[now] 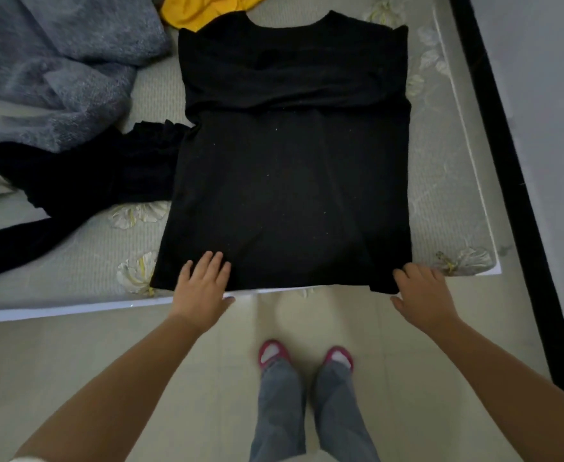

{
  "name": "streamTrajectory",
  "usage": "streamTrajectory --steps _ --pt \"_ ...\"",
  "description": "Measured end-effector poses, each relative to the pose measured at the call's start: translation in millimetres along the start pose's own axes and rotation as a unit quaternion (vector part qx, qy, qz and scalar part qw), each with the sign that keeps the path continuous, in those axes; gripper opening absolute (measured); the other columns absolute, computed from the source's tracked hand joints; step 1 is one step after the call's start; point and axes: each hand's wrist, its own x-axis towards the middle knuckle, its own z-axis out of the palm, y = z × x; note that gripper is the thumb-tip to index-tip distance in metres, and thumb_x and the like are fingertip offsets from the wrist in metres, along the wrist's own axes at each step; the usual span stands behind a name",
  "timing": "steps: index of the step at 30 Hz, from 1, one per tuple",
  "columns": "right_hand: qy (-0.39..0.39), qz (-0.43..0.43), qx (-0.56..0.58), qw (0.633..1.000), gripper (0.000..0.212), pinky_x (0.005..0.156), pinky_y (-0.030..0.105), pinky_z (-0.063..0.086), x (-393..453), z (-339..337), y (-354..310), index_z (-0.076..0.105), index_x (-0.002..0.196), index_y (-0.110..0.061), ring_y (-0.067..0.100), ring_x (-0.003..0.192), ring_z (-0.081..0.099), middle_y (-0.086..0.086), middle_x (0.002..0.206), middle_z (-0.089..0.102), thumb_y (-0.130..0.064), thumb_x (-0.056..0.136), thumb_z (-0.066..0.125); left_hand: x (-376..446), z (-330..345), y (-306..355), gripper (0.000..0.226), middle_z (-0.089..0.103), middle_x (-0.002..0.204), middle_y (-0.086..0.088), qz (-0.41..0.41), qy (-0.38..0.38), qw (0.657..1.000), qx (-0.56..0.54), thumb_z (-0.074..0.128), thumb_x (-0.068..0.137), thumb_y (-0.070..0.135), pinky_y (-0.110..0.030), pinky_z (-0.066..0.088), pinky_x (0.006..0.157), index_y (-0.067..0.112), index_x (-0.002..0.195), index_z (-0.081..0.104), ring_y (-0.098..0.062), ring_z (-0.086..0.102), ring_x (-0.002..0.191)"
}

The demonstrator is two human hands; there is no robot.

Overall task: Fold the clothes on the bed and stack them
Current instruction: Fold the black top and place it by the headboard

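A black top point(290, 168) lies flat on the bed point(83, 261) with its sleeves folded in across the chest and its neck at the far end. Its hem reaches the bed's near edge. My left hand point(202, 288) rests on the hem's left corner with straight fingers on the cloth. At the hem's right corner, my right hand point(422, 293) has its fingertips curled on the fabric edge; whether it pinches the cloth is unclear.
A grey fuzzy garment point(53, 68) is heaped at the far left. Another black garment point(73, 181) sprawls left of the top, and a yellow one point(200, 8) lies beyond the neck. The bed's right edge point(480, 181) meets a dark strip and floor.
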Motion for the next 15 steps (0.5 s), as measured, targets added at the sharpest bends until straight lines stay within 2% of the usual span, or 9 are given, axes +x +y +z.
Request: streamTrajectory --steps 2,5,8,10,12,13,14,15 --pt "0.0 -0.02 -0.025 0.999 0.054 0.05 0.033 0.047 2 1 4 0.066 0.069 -0.005 0.03 0.055 0.059 0.013 0.063 0.058 -0.015 0.022 0.091 5 -2 19 0.057 0.003 0.156 -0.002 0.028 0.032 0.999 -0.022 0.025 0.098 0.044 -0.036 0.006 0.113 0.02 0.147 0.007 -0.019 0.0 0.143" --pt "0.033 -0.069 -0.026 0.997 0.048 0.047 0.028 0.046 6 9 12 0.066 0.065 -0.007 0.027 0.05 0.057 0.01 0.06 0.057 -0.006 0.022 0.088 17 -3 44 0.053 0.006 0.155 0.001 0.054 0.056 0.996 -0.047 0.023 0.099 0.039 -0.033 0.008 0.112 0.023 0.147 0.008 -0.016 0.003 0.142" --pt "0.093 -0.126 0.009 0.988 0.046 0.047 0.022 0.044 11 14 21 0.068 0.063 -0.008 0.024 0.046 0.056 0.008 0.058 0.058 -0.003 0.021 0.085 29 -8 69 0.052 0.013 0.154 -0.002 0.089 0.068 0.992 -0.064 0.03 0.099 0.036 -0.033 0.013 0.111 0.022 0.147 0.016 -0.018 0.01 0.142" --pt "0.119 -0.133 0.061 0.982 0.044 0.047 0.022 0.045 13 16 31 0.068 0.065 -0.006 0.024 0.046 0.057 0.009 0.059 0.059 -0.002 0.026 0.087 36 -11 78 0.049 0.017 0.153 -0.001 0.082 0.074 0.992 -0.069 0.032 0.099 0.033 -0.032 0.016 0.11 0.022 0.145 0.021 -0.017 0.014 0.14" --pt "0.143 -0.095 0.133 0.976 0.04 0.048 0.028 0.049 11 17 37 0.068 0.07 0.0 0.028 0.05 0.059 0.014 0.063 0.061 0.0 0.036 0.089 40 -15 81 0.046 0.023 0.15 0.001 0.076 0.075 0.993 -0.059 0.035 0.098 0.028 -0.031 0.019 0.108 0.023 0.143 0.028 -0.017 0.019 0.138" --pt "0.158 -0.058 0.171 0.971 0.038 0.05 0.032 0.051 11 17 38 0.067 0.073 0.004 0.032 0.054 0.06 0.017 0.066 0.061 0.0 0.042 0.089 40 -17 82 0.043 0.031 0.146 -0.001 0.077 0.088 0.991 -0.072 0.041 0.096 0.023 -0.032 0.024 0.105 0.02 0.139 0.037 -0.019 0.027 0.135" --pt "0.162 -0.006 0.214 0.963 0.037 0.053 0.037 0.051 11 15 38 0.066 0.077 0.007 0.035 0.059 0.06 0.021 0.069 0.061 -0.001 0.048 0.087 40 -21 82 0.039 0.045 0.138 -0.007 0.089 0.123 0.985 -0.088 0.055 0.09 0.017 -0.033 0.034 0.1 0.014 0.129 0.052 -0.023 0.04 0.127" --pt "0.157 0.052 0.257 0.952 0.036 0.058 0.04 0.05 13 12 36 0.064 0.082 0.01 0.038 0.065 0.06 0.024 0.073 0.06 -0.004 0.056 0.085 39 -23 82 0.037 0.06 0.121 -0.013 0.108 0.156 0.976 -0.106 0.072 0.075 0.009 -0.034 0.046 0.088 0.008 0.111 0.066 -0.027 0.056 0.112"
